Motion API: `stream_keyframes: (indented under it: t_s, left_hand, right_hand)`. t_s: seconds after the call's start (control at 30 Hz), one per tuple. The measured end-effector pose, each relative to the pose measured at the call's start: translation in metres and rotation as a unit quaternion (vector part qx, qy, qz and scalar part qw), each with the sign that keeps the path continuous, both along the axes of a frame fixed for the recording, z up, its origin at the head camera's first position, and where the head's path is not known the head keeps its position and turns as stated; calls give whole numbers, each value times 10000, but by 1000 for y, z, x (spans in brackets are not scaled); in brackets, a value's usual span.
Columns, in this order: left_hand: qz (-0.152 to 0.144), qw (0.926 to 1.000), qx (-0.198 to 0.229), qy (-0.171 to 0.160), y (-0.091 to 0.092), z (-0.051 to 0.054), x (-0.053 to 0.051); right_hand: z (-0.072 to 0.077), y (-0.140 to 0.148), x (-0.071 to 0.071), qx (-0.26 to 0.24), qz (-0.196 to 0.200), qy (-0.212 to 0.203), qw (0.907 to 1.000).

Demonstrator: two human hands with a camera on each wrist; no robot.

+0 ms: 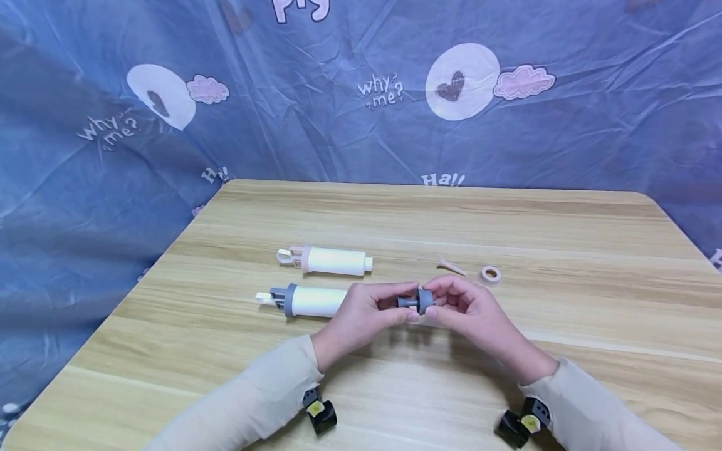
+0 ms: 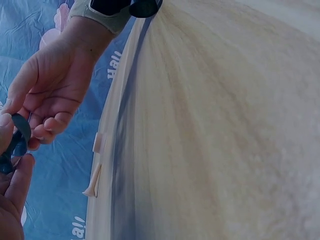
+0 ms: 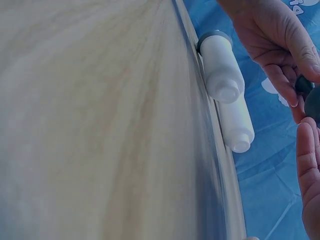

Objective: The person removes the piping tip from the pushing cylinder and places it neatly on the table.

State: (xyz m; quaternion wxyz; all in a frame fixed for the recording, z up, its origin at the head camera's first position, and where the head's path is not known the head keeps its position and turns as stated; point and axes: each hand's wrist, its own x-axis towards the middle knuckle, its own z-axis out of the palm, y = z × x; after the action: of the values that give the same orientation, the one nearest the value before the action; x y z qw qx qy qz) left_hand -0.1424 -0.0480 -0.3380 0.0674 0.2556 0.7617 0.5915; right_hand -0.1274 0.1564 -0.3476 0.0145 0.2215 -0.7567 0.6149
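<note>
In the head view my left hand (image 1: 363, 313) and right hand (image 1: 470, 307) meet above the table, fingertips close together. Between them is a small dark grey plastic part, with a narrow stem (image 1: 406, 302) toward the left and a wider ring-shaped piece (image 1: 425, 301) toward the right. My left thumb and fingers pinch the stem side, while the right ones pinch the ring side. Whether stem and ring are one piece cannot be told. A larger white cylinder (image 1: 316, 302) with a grey collar lies left of my left hand, which hides its right end.
Behind it lies a smaller white cylinder (image 1: 336, 261) with a pale pink collar. A pale pink peg (image 1: 451, 267) and a pink ring (image 1: 491, 275) lie beyond my right hand. The wooden table (image 1: 361, 401) ends at a blue printed cloth (image 1: 338, 138).
</note>
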Motion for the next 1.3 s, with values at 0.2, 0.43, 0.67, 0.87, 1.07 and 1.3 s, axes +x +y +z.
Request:
stream_keyframes:
  t_s: [0.2, 0.43, 0.67, 0.87, 1.07, 1.3]
  left_hand:
    - [-36, 10000, 26, 16, 1, -2, -2]
    - [-49, 9991, 186, -367, 6, -5, -5]
    - [20, 9988, 104, -474, 17, -9, -8]
    - [187, 9986, -17, -503, 25, -14, -11]
    - [216, 9989, -220, -344, 36, -15, -12]
    - [279, 9982, -472, -237, 48, -19, -16]
  right_hand:
    - [0, 14, 3, 29, -365, -21, 9993]
    - [-1, 31, 7, -8, -709, -83, 9975]
    - [-1, 44, 10, 77, -941, -145, 9954]
    - [-3, 56, 13, 367, -1202, -157, 9919]
    - [-7, 66, 13, 645, -1356, -16, 9887]
    - [-8, 72, 11, 1280, -1616, -300, 9781]
